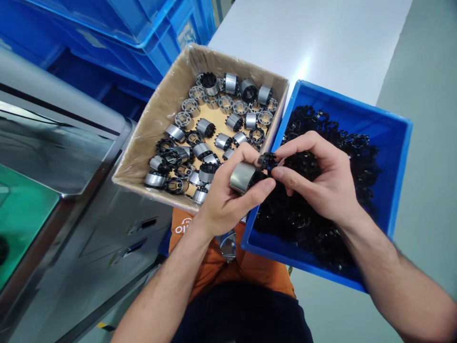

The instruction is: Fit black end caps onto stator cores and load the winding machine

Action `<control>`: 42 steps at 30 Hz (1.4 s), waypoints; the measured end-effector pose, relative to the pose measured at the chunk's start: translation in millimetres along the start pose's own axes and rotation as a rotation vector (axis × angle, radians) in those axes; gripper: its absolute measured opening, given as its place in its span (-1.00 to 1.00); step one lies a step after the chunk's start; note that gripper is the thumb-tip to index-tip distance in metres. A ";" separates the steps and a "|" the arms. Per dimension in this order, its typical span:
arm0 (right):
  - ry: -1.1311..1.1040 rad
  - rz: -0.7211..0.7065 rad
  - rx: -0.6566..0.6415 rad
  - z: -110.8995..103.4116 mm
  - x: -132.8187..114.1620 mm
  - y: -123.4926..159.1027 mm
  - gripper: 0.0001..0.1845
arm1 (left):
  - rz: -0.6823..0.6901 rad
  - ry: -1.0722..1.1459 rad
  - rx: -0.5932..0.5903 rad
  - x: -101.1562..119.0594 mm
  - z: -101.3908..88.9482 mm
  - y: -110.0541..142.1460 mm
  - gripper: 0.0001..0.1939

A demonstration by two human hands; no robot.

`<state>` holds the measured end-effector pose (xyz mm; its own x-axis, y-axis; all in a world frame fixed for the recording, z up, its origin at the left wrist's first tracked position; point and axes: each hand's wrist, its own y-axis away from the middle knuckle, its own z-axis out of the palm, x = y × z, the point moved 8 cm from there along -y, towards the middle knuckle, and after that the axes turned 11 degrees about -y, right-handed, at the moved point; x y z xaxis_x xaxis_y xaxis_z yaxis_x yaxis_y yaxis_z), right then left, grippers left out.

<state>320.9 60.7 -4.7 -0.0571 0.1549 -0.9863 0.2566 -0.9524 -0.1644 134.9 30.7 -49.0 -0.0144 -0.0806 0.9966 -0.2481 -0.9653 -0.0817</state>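
My left hand is closed round a silver metal ring core, which looks like a small motor stator. Between the thumb and forefinger of my right hand is a black plastic ring piece with prongs. That piece sits at the right end of the core, touching or very near it; my fingers partly hide the contact. Beneath my right hand lies a blue bin full of similar black plastic pieces. Left of it stands a cardboard box lined with clear plastic, holding many metal cores, some with black ends.
A white table extends behind the box and bin. Large blue crates are stacked at the upper left. A metal machine cabinet with a green surface stands to the left. Orange cloth lies over my lap.
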 end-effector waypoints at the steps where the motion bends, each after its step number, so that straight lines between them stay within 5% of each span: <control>1: 0.052 -0.061 0.020 -1.0 -3.9 1.2 -0.71 | -0.004 0.022 -0.032 -1.2 1.1 -0.2 -0.66; 5: 0.166 -0.244 0.019 2.7 -15.6 6.4 -0.77 | -0.021 0.099 -0.112 -4.2 1.8 -0.2 -0.65; 10: 0.163 -0.292 -0.008 6.9 -19.8 7.7 -0.89 | -0.073 0.138 -0.207 -3.6 10.6 0.6 -0.55; 15: 0.188 -0.215 0.084 7.4 -13.3 11.6 -0.94 | -0.176 0.286 -0.095 -2.0 15.0 -1.6 -0.52; 21: 0.242 -0.217 0.150 15.1 -8.2 17.7 -0.95 | -0.174 0.176 -0.050 -0.6 16.6 -1.2 -0.43; 35: 0.205 -0.301 0.132 19.4 -12.4 18.8 -0.85 | -0.170 0.119 -0.127 -4.2 16.5 3.5 -0.46; 38: 0.191 -0.246 0.123 20.2 -11.6 18.1 -0.82 | -0.171 0.139 -0.117 -2.2 15.7 4.2 -0.40; 42: 0.301 -0.351 0.074 23.6 -22.8 21.4 -0.77 | -0.211 0.129 -0.139 -0.7 16.4 3.8 -0.30</control>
<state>304.9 30.5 14.7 0.1577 0.5297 -0.8334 0.2013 -0.8435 -0.4980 149.9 23.0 -50.1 -0.0688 0.1592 0.9848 -0.3886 -0.9135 0.1205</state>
